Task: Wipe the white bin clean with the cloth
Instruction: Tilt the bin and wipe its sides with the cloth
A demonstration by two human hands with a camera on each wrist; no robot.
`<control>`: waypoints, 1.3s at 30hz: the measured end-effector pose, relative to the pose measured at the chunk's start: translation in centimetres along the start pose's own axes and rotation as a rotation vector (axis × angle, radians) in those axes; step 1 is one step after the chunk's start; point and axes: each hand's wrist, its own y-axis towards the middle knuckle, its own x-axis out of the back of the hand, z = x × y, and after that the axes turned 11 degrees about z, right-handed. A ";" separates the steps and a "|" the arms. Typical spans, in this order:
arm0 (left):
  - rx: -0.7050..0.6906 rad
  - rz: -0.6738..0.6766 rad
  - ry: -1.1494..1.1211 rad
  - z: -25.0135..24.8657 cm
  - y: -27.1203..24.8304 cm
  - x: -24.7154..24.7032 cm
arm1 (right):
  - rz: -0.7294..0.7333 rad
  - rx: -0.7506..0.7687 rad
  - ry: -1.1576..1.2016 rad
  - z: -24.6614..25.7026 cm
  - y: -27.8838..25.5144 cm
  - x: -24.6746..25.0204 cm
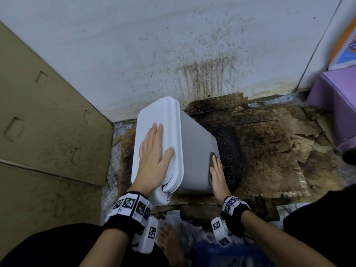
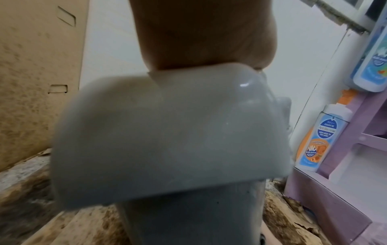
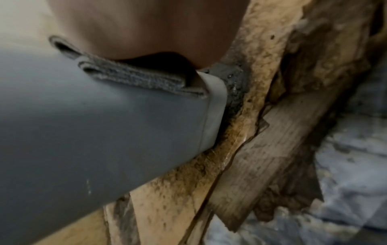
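Where a bare foot (image 1: 171,245) stands nearest, the left hand (image 1: 154,155) lies flat, fingers straight, on the lid of the white bin (image 1: 196,143); the right hand (image 1: 217,176), fingers straight, presses a folded grey cloth (image 3: 136,77) against the bin's side wall. Bin tilted on stained cardboard (image 1: 269,143) by the floor's far edge, near the spattered wall (image 1: 173,45).
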 end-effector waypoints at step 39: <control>0.023 -0.026 -0.019 -0.4 -0.4 0.2 | 0.096 -0.118 -0.133 2.6 -0.6 1.4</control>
